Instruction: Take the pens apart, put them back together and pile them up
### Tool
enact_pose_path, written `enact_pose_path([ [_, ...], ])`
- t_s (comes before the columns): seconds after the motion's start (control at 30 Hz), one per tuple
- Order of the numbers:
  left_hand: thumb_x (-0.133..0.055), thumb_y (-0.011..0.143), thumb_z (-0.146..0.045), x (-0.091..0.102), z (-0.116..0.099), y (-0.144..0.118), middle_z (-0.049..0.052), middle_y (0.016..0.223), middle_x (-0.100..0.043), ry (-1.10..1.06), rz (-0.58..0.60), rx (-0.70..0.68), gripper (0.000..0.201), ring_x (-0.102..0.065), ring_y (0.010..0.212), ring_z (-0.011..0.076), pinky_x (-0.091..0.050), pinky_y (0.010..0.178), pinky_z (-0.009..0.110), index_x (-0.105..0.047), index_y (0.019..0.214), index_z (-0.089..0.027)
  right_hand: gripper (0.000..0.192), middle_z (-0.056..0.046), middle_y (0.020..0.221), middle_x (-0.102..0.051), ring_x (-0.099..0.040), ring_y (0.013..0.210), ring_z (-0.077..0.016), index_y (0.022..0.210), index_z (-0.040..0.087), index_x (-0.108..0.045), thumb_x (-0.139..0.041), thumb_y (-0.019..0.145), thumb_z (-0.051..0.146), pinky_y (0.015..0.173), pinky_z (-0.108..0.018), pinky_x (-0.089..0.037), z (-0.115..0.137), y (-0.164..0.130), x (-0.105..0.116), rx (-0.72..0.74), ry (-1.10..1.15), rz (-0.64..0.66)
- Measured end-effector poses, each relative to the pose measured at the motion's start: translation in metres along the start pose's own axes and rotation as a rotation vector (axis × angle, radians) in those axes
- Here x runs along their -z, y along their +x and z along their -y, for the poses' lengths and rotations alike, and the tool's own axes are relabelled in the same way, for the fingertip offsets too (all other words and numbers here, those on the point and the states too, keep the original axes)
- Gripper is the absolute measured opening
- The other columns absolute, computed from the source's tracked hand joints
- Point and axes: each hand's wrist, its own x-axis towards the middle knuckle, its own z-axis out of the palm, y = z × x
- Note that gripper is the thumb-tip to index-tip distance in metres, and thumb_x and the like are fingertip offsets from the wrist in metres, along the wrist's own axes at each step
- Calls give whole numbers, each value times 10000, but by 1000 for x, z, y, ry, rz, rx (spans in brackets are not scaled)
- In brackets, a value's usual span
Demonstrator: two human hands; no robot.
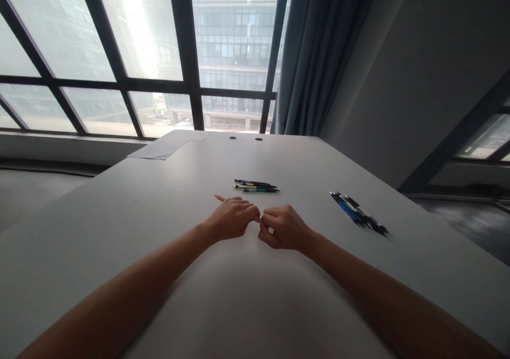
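Meeting at the middle of the frame, the left hand (231,218) and the right hand (283,227) are curled into loose fists with their fingertips pressed close together over the white table (159,226). Between them they pinch a thin red pen (219,197); only its tip shows, poking out to the upper left past the knuckles of the left hand, while the rest is hidden inside the fingers. A little red also shows where the two hands touch. Whether the right hand grips the same pen or a separate small part of it cannot be told, since the fingers cover the spot. Both forearms stretch in from the lower corners of the frame and lie low over the tabletop.

Just above the hands, slightly right of centre, a small group of pens (257,186) lies side by side on the table, dark with yellow and green showing on them. Farther to the right, well apart from the hands, a second bundle of dark and blue pens (358,213) lies at a slant. Toward the upper left of the table a sheet of paper (159,149) rests near the far edge, under the large window (139,45). A grey-blue curtain (319,51) hangs at the upper right of centre
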Motion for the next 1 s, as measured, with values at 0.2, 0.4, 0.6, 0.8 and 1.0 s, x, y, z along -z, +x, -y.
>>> enact_pose_path([
  [0.2, -399, 894, -116, -9, 6, -5, 41, 795, -665, 18, -60, 149, 173, -602, 700, 172, -442, 703, 297, -561, 876, -174, 265, -51, 707, -607, -490, 601, -127, 788, 135, -645, -417, 902, 203, 569, -246, -320, -13, -1, 2, -13, -1, 44],
  [0.4, -395, 987, -297, -18, 15, -9, 72, 878, -642, 40, -124, 196, 244, -562, 811, 189, -441, 758, 322, -577, 902, -160, 227, -55, 848, -685, -605, 737, -142, 912, 171, -667, -448, 877, 120, 701, -247, -435, -31, -12, -15, -299, 315, -85],
  [0.6, -427, 912, -92, -30, 23, -14, 77, 959, -633, -50, -65, 217, 232, -543, 938, 206, -452, 845, 342, -624, 999, -180, 246, -16, 694, -632, -516, 603, -130, 670, 185, -639, -573, 862, 323, 586, -244, -337, -38, -15, -22, -610, 132, -7],
  [0.8, -433, 713, 66, -33, 28, -17, 61, 1014, -651, -89, -53, 284, 479, -541, 989, 215, -444, 887, 375, -656, 1044, -199, 230, -56, 905, -654, -570, 841, -168, 868, 173, -663, -442, 910, 225, 761, -260, -399, -64, -15, -29, -719, 65, -141],
  [1.0, -469, 736, 39, -36, 33, -17, 54, 1016, -677, -104, -38, 334, 423, -572, 994, 212, -440, 891, 375, -671, 1023, -198, 234, -98, 1081, -626, -516, 1022, -232, 1029, 167, -685, -545, 880, 282, 878, -328, -380, -92, -7, -38, -762, -134, 66],
])
